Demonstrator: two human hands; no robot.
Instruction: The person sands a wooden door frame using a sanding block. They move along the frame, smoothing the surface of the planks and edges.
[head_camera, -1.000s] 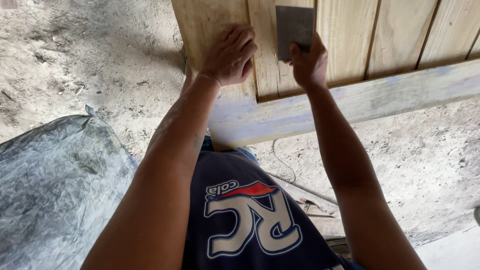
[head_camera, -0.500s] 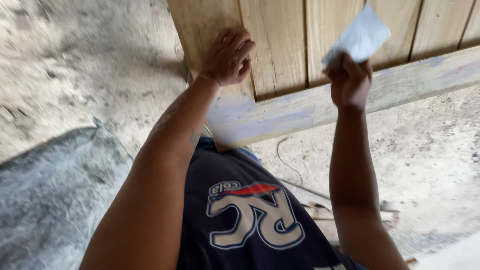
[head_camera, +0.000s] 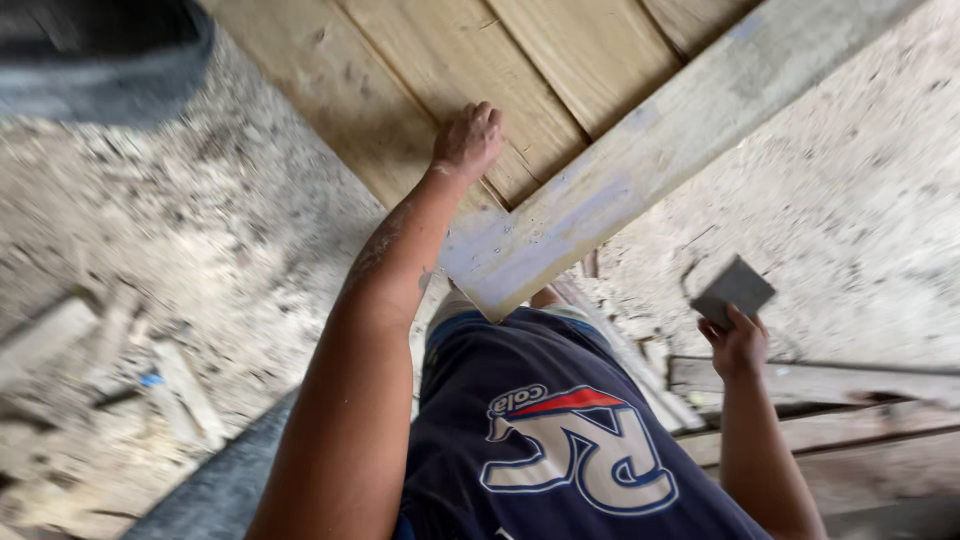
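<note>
The right hand (head_camera: 738, 343) holds a thin, flat, grey rectangular scraper blade (head_camera: 733, 292) pinched at its near lower edge, fingers closed on it, thumb side hidden. It is held in the air at the right of the scene, well apart from the woodwork, above pale sandy ground (head_camera: 850, 200).

Handling, as judged: the blade looks light and stiff, probably sheet metal or hard plastic (which of the two cannot be told). Its thinness suggests some flex under pressure, and its edges may be sharp. A pinch along one short edge, as here, is the sensible hold, leaving the opposite edge free; the smooth faces could slip in dusty fingers.

Appearance: uniform dull grey, plain, four-sided, tilted with one corner uppermost. No handle is visible.

The left hand (head_camera: 466, 141) rests knuckles-up on the pale yellow tongue-and-groove wooden panel (head_camera: 420, 60), farther off and left of centre, fingers curled against the boards; it grips nothing that can be seen. Just beside it, a broad timber rail smeared with bluish-grey filler (head_camera: 640, 150) crosses the boards diagonally, its near end close to the person's navy printed shirt (head_camera: 560, 440).

Elsewhere: weathered grey planks (head_camera: 830, 385) lie on the ground at the near right, blurred timber offcuts (head_camera: 120, 360) at the left, and a dark blurred object (head_camera: 90, 50) sits at the far left corner (unidentifiable).
</note>
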